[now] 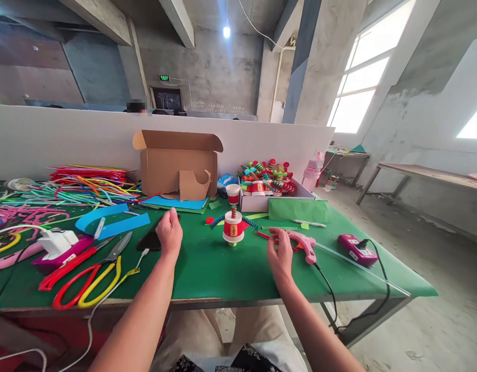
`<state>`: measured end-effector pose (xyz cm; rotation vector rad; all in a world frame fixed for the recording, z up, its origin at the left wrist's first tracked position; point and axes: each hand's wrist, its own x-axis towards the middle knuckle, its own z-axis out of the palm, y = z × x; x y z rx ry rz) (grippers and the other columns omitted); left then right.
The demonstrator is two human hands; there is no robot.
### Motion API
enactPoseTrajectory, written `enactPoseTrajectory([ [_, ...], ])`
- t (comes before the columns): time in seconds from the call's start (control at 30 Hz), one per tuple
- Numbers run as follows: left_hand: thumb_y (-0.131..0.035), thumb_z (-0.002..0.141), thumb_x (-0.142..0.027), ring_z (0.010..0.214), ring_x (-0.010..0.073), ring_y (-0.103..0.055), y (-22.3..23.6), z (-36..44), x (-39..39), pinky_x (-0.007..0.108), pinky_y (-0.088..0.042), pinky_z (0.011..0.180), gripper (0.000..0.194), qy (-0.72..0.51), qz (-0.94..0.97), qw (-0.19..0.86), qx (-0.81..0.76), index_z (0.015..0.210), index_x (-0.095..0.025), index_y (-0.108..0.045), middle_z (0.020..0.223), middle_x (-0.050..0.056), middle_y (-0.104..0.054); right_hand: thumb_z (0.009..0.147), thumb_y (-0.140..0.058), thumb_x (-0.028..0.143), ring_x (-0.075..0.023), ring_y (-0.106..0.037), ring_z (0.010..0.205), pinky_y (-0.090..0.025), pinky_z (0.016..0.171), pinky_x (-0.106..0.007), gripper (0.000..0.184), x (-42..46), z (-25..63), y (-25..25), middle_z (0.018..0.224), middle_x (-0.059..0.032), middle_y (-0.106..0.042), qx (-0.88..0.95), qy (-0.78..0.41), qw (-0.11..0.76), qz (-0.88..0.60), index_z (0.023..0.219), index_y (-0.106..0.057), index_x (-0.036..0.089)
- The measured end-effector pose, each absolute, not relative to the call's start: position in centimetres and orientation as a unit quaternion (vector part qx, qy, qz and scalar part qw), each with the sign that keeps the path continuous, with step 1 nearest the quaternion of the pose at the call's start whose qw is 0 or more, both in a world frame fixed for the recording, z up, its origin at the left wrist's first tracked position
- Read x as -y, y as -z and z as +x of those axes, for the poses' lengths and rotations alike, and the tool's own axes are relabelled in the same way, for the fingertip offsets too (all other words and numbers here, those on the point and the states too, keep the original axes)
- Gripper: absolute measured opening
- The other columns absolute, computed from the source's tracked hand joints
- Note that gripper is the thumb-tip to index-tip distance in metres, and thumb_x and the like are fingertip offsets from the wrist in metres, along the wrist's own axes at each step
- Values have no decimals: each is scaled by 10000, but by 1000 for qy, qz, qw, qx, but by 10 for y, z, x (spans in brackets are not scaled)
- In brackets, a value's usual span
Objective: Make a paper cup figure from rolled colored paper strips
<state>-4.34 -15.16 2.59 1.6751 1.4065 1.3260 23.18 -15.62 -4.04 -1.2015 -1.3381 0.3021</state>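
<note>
A small paper-cup figure in red and white, with blue pipe-cleaner arms, stands on the green table between my hands. My left hand rests curled beside a black phone; nothing shows in its fingers. My right hand lies on the table with fingers bent, touching thin red pieces next to a pink glue gun. What its fingers pinch I cannot make out.
Scissors with red and yellow handles lie at the left near a white charger. Pipe cleaners, an open cardboard box, a white box of finished figures, green paper and a pink power unit crowd the table.
</note>
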Motion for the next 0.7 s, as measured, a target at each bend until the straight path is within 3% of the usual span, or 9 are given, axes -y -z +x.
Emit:
enactPoseTrajectory([
  [0.13, -744, 691, -552, 987, 268, -664, -16, -37, 151, 380, -529, 827, 633, -519, 612, 243, -545, 1239, -269, -603, 1119, 107, -696, 890, -498, 378, -211, -579, 709, -459, 771, -378, 221, 175, 228, 37, 714, -31, -640, 655, -39, 572, -492, 727, -562, 243],
  [0.3, -674, 757, -518, 1124, 285, -605, -9, -36, 148, 426, -482, 943, 569, -545, 583, 170, -578, 1253, -254, -585, 1313, 124, -607, 908, -477, 382, -197, -579, 654, -463, 658, -327, 193, 171, 226, 33, 718, -12, -642, 630, -68, 597, -492, 968, -590, 237],
  [0.4, -747, 685, -511, 1224, 308, -549, -18, -23, 141, 438, -459, 982, 674, -485, 644, 219, -550, 1277, -249, -560, 1346, 127, -595, 891, -499, 379, -185, -570, 642, -461, 639, -309, 186, 154, 220, 17, 705, 1, -617, 610, -69, 626, -481, 975, -573, 230],
  [0.57, -870, 484, -471, 1112, 327, -621, -43, 5, 117, 426, -500, 911, 795, -339, 712, 299, -537, 1195, -238, -601, 1204, 116, -680, 894, -456, 337, -171, -607, 721, -453, 633, -273, 177, 112, 203, -15, 797, -16, -643, 584, -82, 662, -462, 990, -553, 224],
  [0.7, -831, 517, -437, 936, 293, -666, -44, 16, 106, 378, -533, 775, 525, -275, 741, 289, -540, 955, -218, -643, 999, 51, -725, 880, -451, 325, -172, -607, 714, -403, 555, -252, 184, 91, 197, -14, 800, -18, -656, 581, -104, 654, -474, 991, -559, 226],
])
